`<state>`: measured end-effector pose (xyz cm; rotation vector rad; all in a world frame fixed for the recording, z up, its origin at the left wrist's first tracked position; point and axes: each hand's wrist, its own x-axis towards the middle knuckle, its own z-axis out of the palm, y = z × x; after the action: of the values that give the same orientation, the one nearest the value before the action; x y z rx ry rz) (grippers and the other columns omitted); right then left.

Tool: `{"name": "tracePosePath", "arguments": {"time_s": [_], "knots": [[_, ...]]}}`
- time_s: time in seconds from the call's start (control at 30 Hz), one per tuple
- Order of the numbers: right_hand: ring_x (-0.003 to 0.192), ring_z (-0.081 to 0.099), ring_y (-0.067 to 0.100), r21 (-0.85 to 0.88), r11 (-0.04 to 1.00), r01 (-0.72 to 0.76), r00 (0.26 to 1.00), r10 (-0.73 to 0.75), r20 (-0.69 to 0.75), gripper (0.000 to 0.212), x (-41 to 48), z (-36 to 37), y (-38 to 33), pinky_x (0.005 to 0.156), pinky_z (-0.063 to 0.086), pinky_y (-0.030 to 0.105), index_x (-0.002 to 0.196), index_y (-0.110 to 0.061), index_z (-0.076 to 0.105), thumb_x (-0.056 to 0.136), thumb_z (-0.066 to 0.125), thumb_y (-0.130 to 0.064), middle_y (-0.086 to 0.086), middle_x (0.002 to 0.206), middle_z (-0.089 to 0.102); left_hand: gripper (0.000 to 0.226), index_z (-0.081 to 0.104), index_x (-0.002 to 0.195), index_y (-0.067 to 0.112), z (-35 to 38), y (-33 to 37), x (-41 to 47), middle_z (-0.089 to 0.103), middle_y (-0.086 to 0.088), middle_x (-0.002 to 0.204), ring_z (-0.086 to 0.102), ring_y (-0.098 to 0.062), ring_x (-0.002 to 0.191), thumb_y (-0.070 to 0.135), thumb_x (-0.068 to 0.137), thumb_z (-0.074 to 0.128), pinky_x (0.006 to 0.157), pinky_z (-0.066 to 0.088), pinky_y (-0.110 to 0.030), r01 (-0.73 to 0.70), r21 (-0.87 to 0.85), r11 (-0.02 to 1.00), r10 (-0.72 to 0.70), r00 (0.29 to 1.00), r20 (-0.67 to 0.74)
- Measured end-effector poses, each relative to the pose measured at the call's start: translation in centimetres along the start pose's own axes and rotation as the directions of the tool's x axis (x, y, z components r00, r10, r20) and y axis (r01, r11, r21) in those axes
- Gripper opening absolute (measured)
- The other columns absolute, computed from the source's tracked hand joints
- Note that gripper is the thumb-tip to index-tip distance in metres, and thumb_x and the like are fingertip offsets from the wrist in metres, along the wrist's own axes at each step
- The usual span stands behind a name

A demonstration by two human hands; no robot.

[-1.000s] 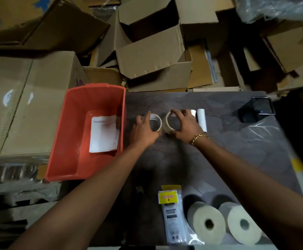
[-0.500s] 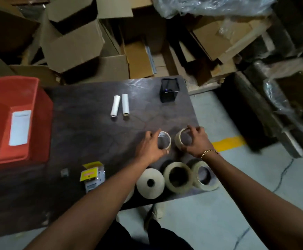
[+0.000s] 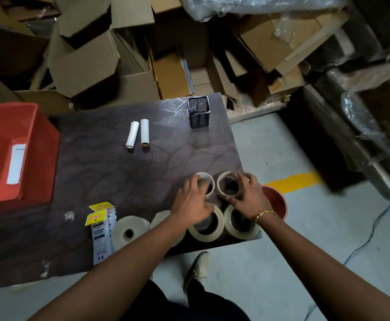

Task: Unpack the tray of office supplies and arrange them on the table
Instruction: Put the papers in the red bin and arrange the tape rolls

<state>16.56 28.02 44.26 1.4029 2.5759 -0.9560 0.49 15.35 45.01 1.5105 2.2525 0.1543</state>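
My left hand (image 3: pixel 193 201) grips a small tape roll (image 3: pixel 206 180) and my right hand (image 3: pixel 247 195) grips a second small tape roll (image 3: pixel 223 185); both rolls rest side by side on the dark table (image 3: pixel 110 172) near its right edge. Just in front of them lie two larger tape rolls (image 3: pixel 209 230) (image 3: pixel 241 228), partly under my wrists. At the far left stands the orange tray (image 3: pixel 38 158), holding a white packet (image 3: pixel 16 163).
Two white tubes (image 3: pixel 138 133) and a black mesh pen holder (image 3: pixel 198 112) sit at the back of the table. Two paper rolls (image 3: pixel 129 230) and a yellow-labelled packet (image 3: pixel 101 230) lie at the front edge. Cardboard boxes (image 3: pixel 92 66) crowd behind. A reddish bucket (image 3: pixel 276 202) stands on the floor at right.
Both hands carried the two small tape rolls from beside the tray to the right end of the table and set them down behind the larger rolls; the view swung right.
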Motion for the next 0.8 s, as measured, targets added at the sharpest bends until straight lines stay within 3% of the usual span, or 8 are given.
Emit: {"name": "tracePosePath", "arguments": {"time_s": [0.1, 0.2, 0.3, 0.47, 0.6, 0.8], "knots": [[0.127, 0.045, 0.032, -0.132, 0.989, 0.066, 0.998, -0.066, 0.002, 0.08, -3.3, 0.0, 1.0, 0.098, 0.047, 0.042, 0.142, -0.028, 0.036, 0.073, 0.061, -0.059, 0.006, 0.141, 0.039, 0.082, 0.034, 0.138, 0.033, 0.4, 0.6, -2.6, 0.029, -0.001, 0.14, 0.032, -0.026, 0.131, 0.064, 0.068, 0.063, 0.095, 0.04, -0.045, -0.196, 0.109, 0.975, 0.187, 0.979, 0.085], [0.135, 0.033, 0.031, -0.255, 0.965, 0.063, 0.994, -0.039, 0.098, 0.091, -5.6, 1.0, 1.7, 0.098, 0.046, 0.045, 0.146, -0.035, 0.027, 0.068, 0.059, -0.069, 0.004, 0.152, 0.028, 0.107, 0.017, 0.15, 0.032, 1.8, 0.6, -3.6, 0.014, -0.006, 0.153, 0.018, -0.027, 0.14, 0.066, 0.064, 0.07, 0.103, 0.034, -0.051, -0.228, 0.168, 0.959, 0.184, 0.953, 0.242], [0.144, 0.016, 0.032, -0.305, 0.949, 0.079, 0.985, -0.027, 0.17, 0.112, -6.7, 2.0, 2.4, 0.101, 0.046, 0.05, 0.151, -0.037, 0.011, 0.06, 0.064, -0.074, 0.002, 0.161, 0.009, 0.121, 0.006, 0.153, 0.032, 2.7, 0.4, -3.6, 0.006, -0.006, 0.158, 0.014, -0.028, 0.142, 0.064, 0.06, 0.076, 0.106, 0.033, -0.051, -0.233, 0.201, 0.951, 0.17, 0.942, 0.289], [0.141, 0.02, 0.033, -0.258, 0.962, 0.091, 0.986, -0.05, 0.159, 0.113, -7.1, 2.4, 2.8, 0.095, 0.051, 0.042, 0.152, -0.034, 0.01, 0.062, 0.074, -0.058, 0.003, 0.158, 0.008, 0.112, 0.009, 0.153, 0.03, 2.6, 0.6, -3.8, 0.016, -0.008, 0.155, 0.026, -0.031, 0.138, 0.056, 0.063, 0.071, 0.101, 0.041, -0.049, -0.233, 0.172, 0.957, 0.183, 0.948, 0.262], [0.135, 0.03, 0.033, -0.239, 0.97, 0.038, 0.994, -0.011, 0.112, 0.106, -7.5, 0.0, 2.4, 0.085, 0.055, 0.045, 0.147, -0.044, 0.008, 0.062, 0.071, -0.054, 0.003, 0.156, 0.015, 0.111, 0.017, 0.15, 0.033, -0.1, 0.7, -4.1, 0.027, -0.002, 0.147, 0.031, -0.027, 0.133, 0.062, 0.055, 0.067, 0.099, 0.044, -0.047, -0.239, 0.08, 0.968, 0.22, 0.957, 0.191], [0.135, 0.03, 0.031, -0.19, 0.978, 0.088, 0.996, -0.088, 0.005, 0.107, -3.8, -3.8, -4.1, 0.097, 0.048, 0.044, 0.15, -0.041, 0.016, 0.06, 0.071, -0.059, 0.004, 0.152, 0.021, 0.113, 0.014, 0.151, 0.038, -7.4, -3.9, -2.6, 0.031, 0.001, 0.146, 0.032, -0.024, 0.132, 0.062, 0.057, 0.072, 0.099, 0.044, -0.042, -0.081, -0.129, 0.988, 0.088, 0.995, 0.055]]}}
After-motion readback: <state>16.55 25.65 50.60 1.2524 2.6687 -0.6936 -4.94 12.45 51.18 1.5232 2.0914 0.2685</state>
